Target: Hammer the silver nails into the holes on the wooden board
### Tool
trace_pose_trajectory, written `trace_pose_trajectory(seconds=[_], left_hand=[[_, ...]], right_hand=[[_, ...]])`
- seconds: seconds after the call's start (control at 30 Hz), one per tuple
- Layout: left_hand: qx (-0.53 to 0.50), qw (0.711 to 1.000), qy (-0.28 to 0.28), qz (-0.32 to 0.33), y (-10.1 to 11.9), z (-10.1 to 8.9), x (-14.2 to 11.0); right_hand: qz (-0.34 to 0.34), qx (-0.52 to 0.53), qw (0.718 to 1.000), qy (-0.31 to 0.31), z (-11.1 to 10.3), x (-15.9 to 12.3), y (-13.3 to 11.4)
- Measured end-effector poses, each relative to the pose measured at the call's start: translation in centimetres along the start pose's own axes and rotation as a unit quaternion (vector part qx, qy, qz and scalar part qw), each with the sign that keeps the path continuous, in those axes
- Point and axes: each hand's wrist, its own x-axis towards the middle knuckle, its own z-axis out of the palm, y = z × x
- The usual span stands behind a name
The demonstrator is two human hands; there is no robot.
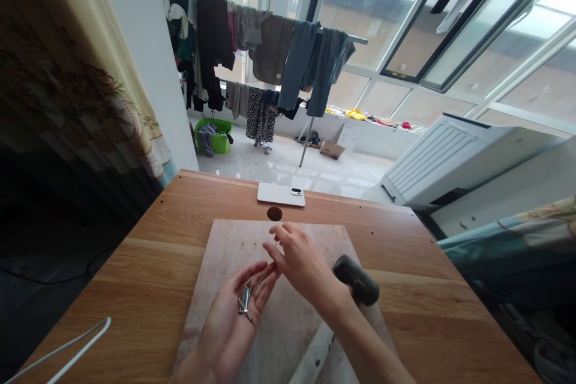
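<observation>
My left hand [234, 321] lies palm up over a pale wooden board [216, 264], fingers loosely curled, cradling several metal nails [244, 299]. Over the far part of the board my right hand [299, 261] has its fingers pinched together, with what looks like a thin nail held at the fingertips. A black-headed mallet [356, 280] rests on the board just right of my right wrist, and its pale handle [315, 351] runs toward me.
The board lies on a wooden table [148, 270]. A white phone [281, 194] lies face down near the far edge, with a dark round spot [274, 213] beside it. A white wire hanger [67, 348] sits at the near left. Beyond are a drying rack with clothes [270, 54] and a green basket [213, 135].
</observation>
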Motion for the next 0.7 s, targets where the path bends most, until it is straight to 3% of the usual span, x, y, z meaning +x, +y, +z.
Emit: trace_pose_trajectory(seconds=[0.17, 0.33, 0.53, 0.7], left_hand=[[0.000, 1.000, 0.004, 0.015, 0.5, -0.9, -0.4], [0.024, 0.999, 0.002, 0.033, 0.6, -1.4, -0.7], [0.008, 0.999, -0.013, 0.046, 0.2, -1.2, -0.3], [0.006, 0.999, -0.040, 0.016, 1.0, -0.2, -1.3]], right_hand=[[0.001, -0.043, 0.999, -0.026, 1.9, 2.1, 0.4], [-0.040, -0.033, 0.999, -0.013, 1.0, 2.1, 0.0], [-0.153, 0.084, 0.984, -0.043, -1.8, -2.2, -1.9], [-0.131, 0.191, 0.972, 0.046, -1.6, -7.0, -0.6]])
